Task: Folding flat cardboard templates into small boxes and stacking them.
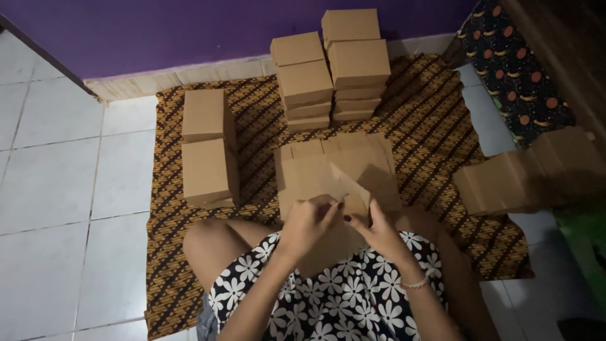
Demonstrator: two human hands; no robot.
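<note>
Head view, looking down on a person seated on a patterned brown mat spread over a white tiled floor, knees apart and a floral black-and-white garment across the lap. Both hands meet over the lap on one flat cardboard box blank, which lies tilted above a low pile of flat blanks just in front of the knees. The left hand has its grip closed on the blank's near edge, fingers curled over the card. The right hand, with a pale bracelet at the wrist, pinches a raised flap of the same blank between thumb and fingers, so its grip is closed on the card too. To the left on the mat stand two folded boxes in a row, one behind the other, touching. Farther back, near the purple wall, two stacks of folded boxes stand side by side. At the right, partly off the mat, a leaning row of more cardboard pieces lies in dim light beside a dark cloth with orange shapes.
</note>
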